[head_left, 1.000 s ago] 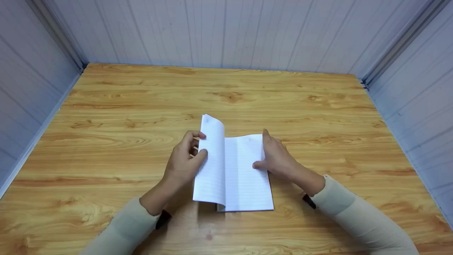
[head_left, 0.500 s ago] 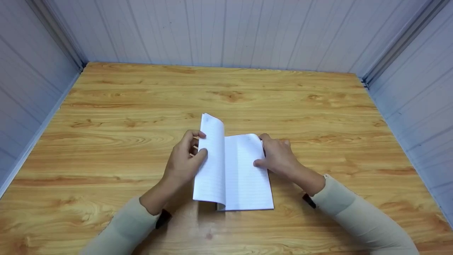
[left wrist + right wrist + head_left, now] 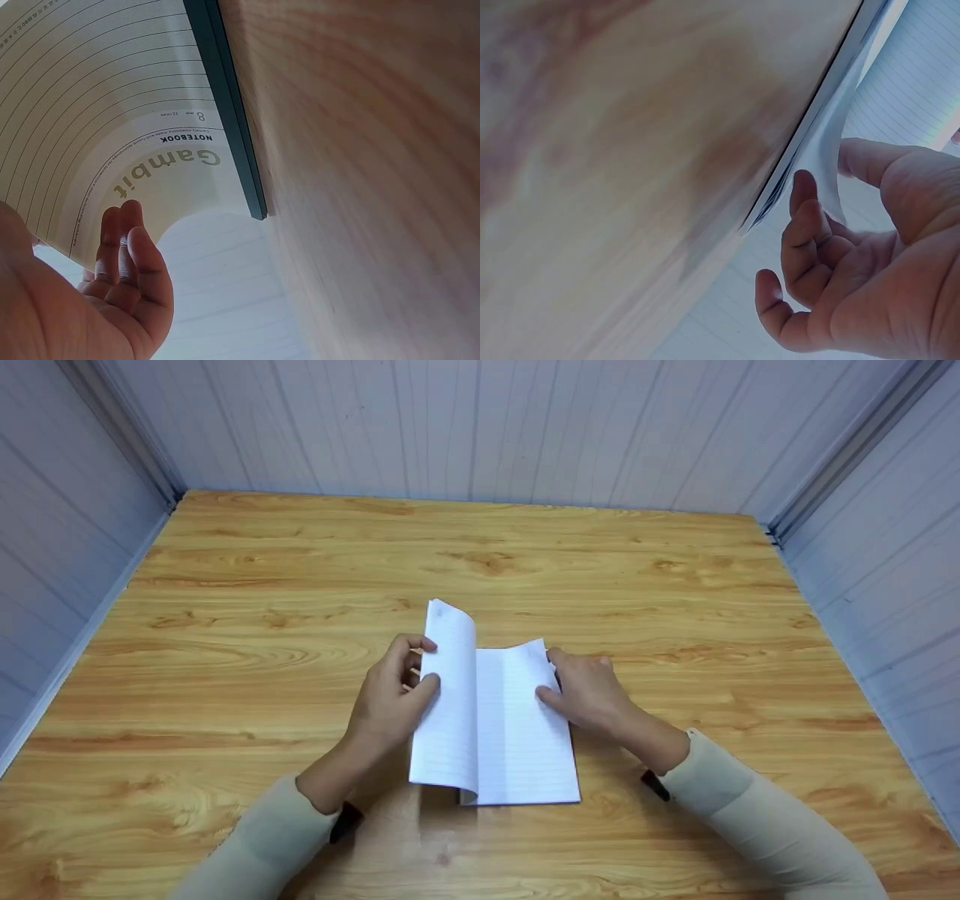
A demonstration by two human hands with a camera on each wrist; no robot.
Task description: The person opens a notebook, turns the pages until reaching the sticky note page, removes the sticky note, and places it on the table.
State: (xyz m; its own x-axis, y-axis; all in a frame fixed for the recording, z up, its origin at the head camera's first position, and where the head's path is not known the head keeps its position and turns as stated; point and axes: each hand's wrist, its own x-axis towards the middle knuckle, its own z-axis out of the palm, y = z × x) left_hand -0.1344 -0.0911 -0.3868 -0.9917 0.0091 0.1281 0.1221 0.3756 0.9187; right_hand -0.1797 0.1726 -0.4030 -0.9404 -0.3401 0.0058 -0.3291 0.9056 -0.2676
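A notebook with lined white pages (image 3: 525, 742) lies open on the table. My left hand (image 3: 394, 697) pinches its raised left part between thumb and fingers, so those leaves stand up and curve. In the left wrist view the outer side of this part (image 3: 142, 150) bears the printed words "Gambit" and "NOTEBOOK", and a dark green spine edge (image 3: 225, 105) rests at the wood. At the upper right edge, my right hand (image 3: 589, 690) pinches a page, whose top corner lifts. The right wrist view shows the bent page (image 3: 825, 150) between thumb and fingers, above the remaining stack.
The wood-grain table (image 3: 300, 577) extends around the notebook on all sides. White panel walls (image 3: 510, 427) border it at the back, left and right. A small black item (image 3: 346, 823) sits under the left sleeve cuff, another (image 3: 655, 785) under the right.
My right fingers have curled in at the notebook's upper right edge, and the page's top corner has lifted and bent leftward. My left hand keeps its hold nearly still.
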